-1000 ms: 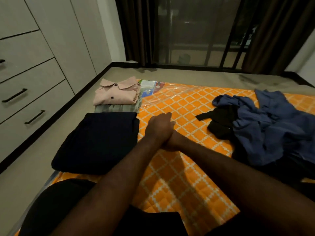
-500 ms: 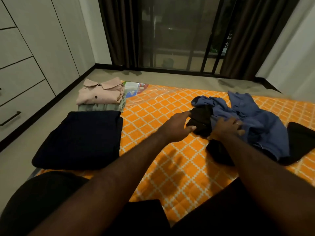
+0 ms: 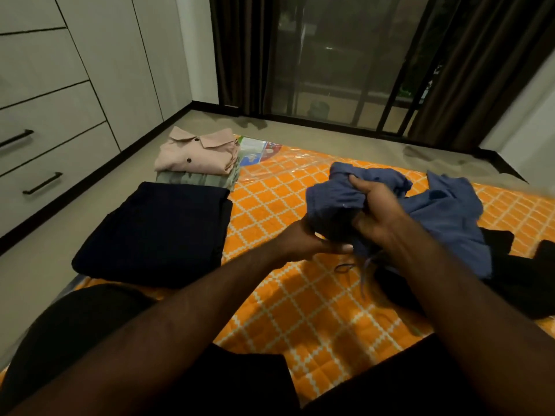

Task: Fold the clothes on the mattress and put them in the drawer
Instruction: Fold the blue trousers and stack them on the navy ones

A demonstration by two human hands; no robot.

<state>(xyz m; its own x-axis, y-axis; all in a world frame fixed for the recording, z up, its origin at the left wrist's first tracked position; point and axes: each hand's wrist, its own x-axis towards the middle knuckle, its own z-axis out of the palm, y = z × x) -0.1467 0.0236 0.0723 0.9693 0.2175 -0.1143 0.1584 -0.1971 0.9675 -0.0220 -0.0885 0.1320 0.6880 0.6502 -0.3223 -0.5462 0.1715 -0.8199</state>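
With the right hand (image 3: 375,211), clutches a bunched wad of the blue garment (image 3: 444,211) from above, fingers curled over the cloth. With the left hand (image 3: 303,241), takes the same bunch from below, thumb and fingers closed on its lower edge. Holds the gathered part lifted a little above the orange quilted mattress (image 3: 300,310) and leaves the rest of the cloth trailing to the right, down onto the bed. Lets a thin cord (image 3: 365,274) dangle from the bunch beneath the hands.

To the right, partly under the blue cloth: a loose heap of black clothes (image 3: 525,280), unfolded, on the mattress.

On the left side of the mattress: a folded dark navy garment (image 3: 153,232), flat and squared. Just beyond it, touching its far edge: a folded grey-green garment (image 3: 192,179) with a folded pink shirt (image 3: 195,156) stacked on top, collar and buttons up. Beside that stack, at the far edge of the bed: clear plastic wrap with a printed label (image 3: 255,151).

Along the left wall, across a strip of floor from the mattress: pale drawers (image 3: 54,145) with black bar handles, all closed. Straight ahead: a dark glass door (image 3: 330,70) flanked by brown curtains (image 3: 480,70).
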